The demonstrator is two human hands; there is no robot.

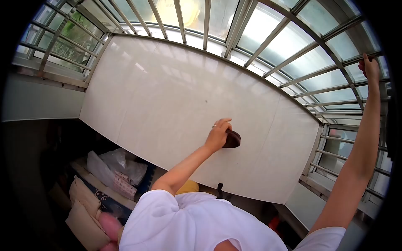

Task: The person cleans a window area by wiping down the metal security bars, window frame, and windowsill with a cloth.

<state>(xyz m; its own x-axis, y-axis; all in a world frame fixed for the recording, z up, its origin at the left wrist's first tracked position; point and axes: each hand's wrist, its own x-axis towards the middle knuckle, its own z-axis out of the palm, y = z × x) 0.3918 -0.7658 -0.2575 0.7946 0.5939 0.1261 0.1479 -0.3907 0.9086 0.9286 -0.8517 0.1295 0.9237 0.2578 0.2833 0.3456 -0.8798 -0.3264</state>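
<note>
On the pale, glossy slab (pixel 184 96), my left hand (pixel 217 136) is closed around a dark brown, rounded thing (pixel 233 139). Its exact kind cannot be made out, and my palm hides part of it. A ring shows on one finger. Far up on the right, my right arm is stretched out, and my right hand (pixel 370 69) is closed on a metal bar (pixel 351 62) of the window grille.
Metal bars (pixel 180 21) run along the windows behind the slab and at both ends. Below its front edge at left lie plastic bags (pixel 123 165), beige cushions (pixel 86 209) and a pink item (pixel 109 226). A small dark mark (pixel 206 101) shows on the slab.
</note>
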